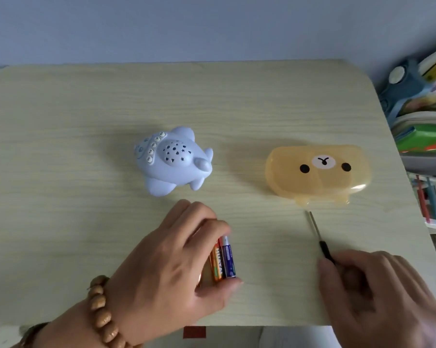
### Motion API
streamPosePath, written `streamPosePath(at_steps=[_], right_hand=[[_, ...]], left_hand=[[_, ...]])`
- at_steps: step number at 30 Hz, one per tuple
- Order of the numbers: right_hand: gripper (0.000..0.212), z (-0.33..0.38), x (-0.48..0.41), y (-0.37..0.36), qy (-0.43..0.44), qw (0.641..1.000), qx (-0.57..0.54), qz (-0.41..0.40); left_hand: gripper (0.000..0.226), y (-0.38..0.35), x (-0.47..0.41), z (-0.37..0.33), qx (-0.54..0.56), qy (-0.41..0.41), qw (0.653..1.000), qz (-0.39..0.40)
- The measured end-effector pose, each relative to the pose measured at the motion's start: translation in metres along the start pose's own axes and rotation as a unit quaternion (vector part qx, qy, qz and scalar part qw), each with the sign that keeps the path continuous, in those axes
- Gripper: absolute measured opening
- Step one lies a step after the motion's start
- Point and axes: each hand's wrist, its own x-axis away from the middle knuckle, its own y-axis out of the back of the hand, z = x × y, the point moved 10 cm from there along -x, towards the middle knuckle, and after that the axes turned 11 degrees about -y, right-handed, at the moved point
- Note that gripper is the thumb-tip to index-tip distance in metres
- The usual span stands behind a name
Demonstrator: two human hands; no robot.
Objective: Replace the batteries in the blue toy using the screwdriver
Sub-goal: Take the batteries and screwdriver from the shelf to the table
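Left hand (176,259) is pinching the batteries (223,257), right hand (377,292) is closing on the screwdriver (321,241); loosely pinched, batteries could roll off the table (86,121)

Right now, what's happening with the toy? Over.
Left hand on batteries. Right hand on screwdriver. Blue toy untouched, upright. Nothing blocking it.

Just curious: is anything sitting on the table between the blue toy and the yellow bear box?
No. In the head view, the stretch between the blue toy and the yellow bear box is bare table.
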Motion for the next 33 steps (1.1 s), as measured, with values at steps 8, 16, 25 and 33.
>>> streamPosePath(at_steps=[8, 16, 25, 33], right_hand=[[0.016, -0.003, 0.013, 0.007, -0.008, 1.000, -0.013, -0.027], [0.013, 0.000, 0.020, 0.013, -0.006, 0.999, -0.010, -0.040], [0.017, -0.001, 0.017, 0.016, -0.012, 1.000, -0.001, -0.001], [0.022, -0.010, 0.014, 0.019, -0.035, 0.999, 0.001, 0.012]], left_hand=[[0.042, 0.003, 0.004, -0.010, -0.030, -0.083, 0.996, 0.005], [0.053, 0.010, 0.018, -0.013, -0.005, -0.084, 0.996, -0.028], [0.041, 0.017, 0.032, -0.008, -0.011, -0.074, 0.996, -0.044], [0.045, 0.019, 0.036, 0.001, 0.019, -0.065, 0.996, -0.055]])
